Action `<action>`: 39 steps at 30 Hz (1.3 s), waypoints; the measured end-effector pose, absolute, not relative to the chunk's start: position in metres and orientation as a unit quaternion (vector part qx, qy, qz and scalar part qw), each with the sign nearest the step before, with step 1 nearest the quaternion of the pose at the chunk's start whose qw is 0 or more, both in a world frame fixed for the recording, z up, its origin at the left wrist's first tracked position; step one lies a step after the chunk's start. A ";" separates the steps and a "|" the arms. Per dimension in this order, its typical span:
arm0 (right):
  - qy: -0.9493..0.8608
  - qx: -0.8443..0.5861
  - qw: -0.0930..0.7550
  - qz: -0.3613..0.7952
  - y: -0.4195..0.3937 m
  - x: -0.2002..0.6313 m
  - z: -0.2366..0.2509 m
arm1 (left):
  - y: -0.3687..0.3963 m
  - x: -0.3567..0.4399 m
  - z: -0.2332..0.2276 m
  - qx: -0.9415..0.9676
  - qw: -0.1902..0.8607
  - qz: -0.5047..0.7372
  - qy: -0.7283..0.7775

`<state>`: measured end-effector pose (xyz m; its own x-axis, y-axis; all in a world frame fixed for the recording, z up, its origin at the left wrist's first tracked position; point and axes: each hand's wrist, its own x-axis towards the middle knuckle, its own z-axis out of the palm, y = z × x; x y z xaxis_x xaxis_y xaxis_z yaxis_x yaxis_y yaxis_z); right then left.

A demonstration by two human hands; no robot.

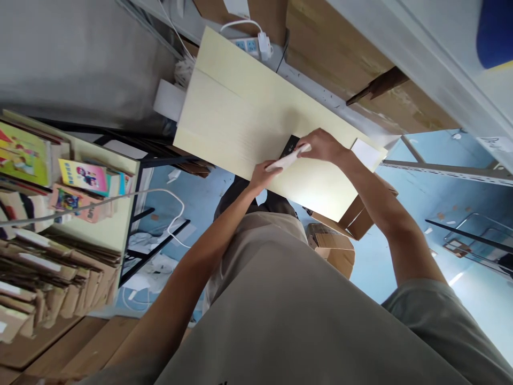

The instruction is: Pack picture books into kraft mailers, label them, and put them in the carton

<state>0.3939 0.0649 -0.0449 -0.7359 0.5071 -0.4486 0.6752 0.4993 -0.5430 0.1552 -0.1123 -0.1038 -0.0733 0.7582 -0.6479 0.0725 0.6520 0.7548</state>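
Both of my hands grip a narrow white piece [289,159] over the near part of the cream tabletop [236,117]. It looks like a folded cloth or wad of tissue, but I cannot tell which. My left hand [262,175] closes on its left end, by the table's front edge. My right hand [320,145] pinches the other end between thumb and fingers. Under and behind the white piece is a flat black thing [292,144] with small white lettering, perhaps a book; it is partly covered by the white piece and my right hand.
A white paper [365,153] lies at the table's right end. A power strip [246,45] with a plugged-in cable is behind the table. Books [84,176] and cardboard mailers [52,272] fill the left side. Cardboard boxes [332,246] stand below the right end.
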 end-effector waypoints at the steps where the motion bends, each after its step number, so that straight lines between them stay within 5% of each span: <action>1: 0.847 0.365 0.090 -0.377 0.072 0.389 -0.046 | -0.115 0.149 -0.105 0.265 0.613 0.296 0.683; 9: 0.782 0.424 -0.021 -0.457 0.095 0.321 -0.080 | -0.138 0.110 -0.110 0.196 0.507 0.338 0.768; 14: 0.777 0.476 -0.038 -0.411 0.078 0.297 -0.116 | -0.142 0.100 -0.116 0.192 0.521 0.311 0.771; 20: 0.752 0.564 -0.008 -0.340 0.048 0.272 -0.138 | -0.141 0.086 -0.114 0.382 0.518 0.101 0.759; 25: 0.703 0.635 -0.033 -0.317 0.028 0.260 -0.130 | -0.115 0.053 -0.102 0.562 0.417 -0.096 0.708; 31: 0.723 0.600 0.014 -0.342 -0.002 0.223 -0.089 | -0.047 0.043 -0.099 0.730 0.357 -0.009 0.583; 39: 0.715 0.578 -0.004 -0.393 -0.042 0.219 -0.091 | -0.021 0.055 -0.088 0.775 0.355 -0.107 0.512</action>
